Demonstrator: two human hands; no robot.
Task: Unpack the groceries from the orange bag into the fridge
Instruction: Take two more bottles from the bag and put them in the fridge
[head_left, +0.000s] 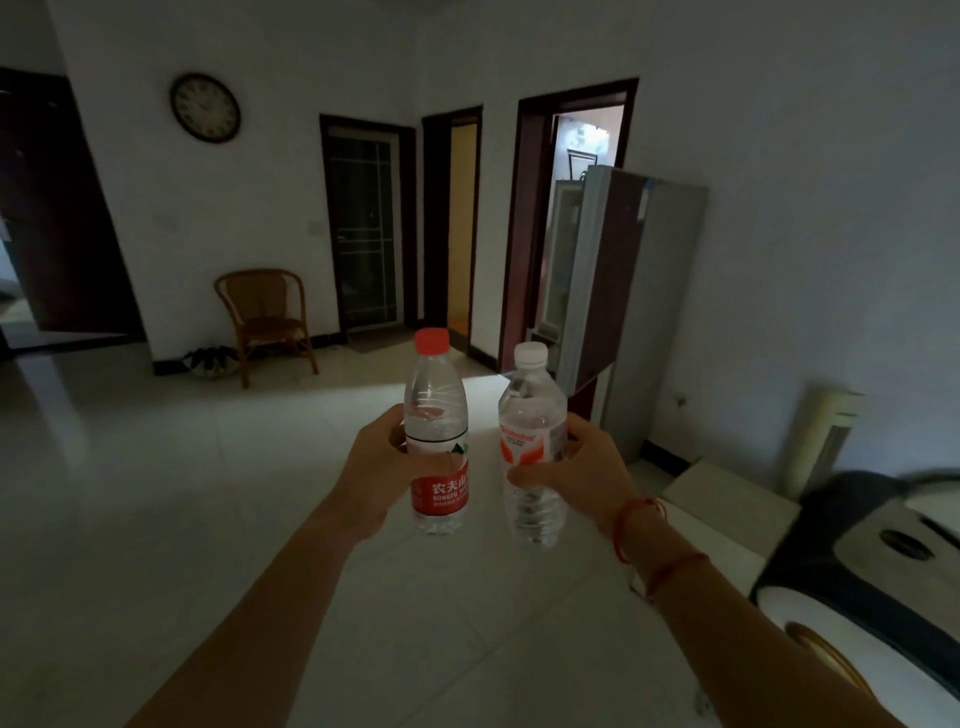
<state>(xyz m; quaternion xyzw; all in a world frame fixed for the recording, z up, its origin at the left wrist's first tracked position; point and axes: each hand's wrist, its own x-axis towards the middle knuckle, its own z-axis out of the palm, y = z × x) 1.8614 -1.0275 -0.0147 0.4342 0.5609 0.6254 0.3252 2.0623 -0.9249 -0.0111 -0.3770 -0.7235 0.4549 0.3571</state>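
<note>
My left hand (371, 470) grips a clear water bottle with a red cap and a red label (438, 436), held upright in front of me. My right hand (582, 470) grips a second clear bottle with a white cap and a white-and-orange label (532, 431), tilted slightly left. The two bottles stand side by side, a little apart. The fridge (618, 291) stands ahead on the right against the wall, its upper door swung open toward the doorway. The orange bag is not in view.
A wicker chair (265, 319) stands by the far wall under a round clock (205, 107). Dark doorways (369, 228) line the back wall. A black-and-white appliance (872, 561) and a low white box (727, 499) sit at the right. Pale tiled floor (156, 493) lies between me and the fridge.
</note>
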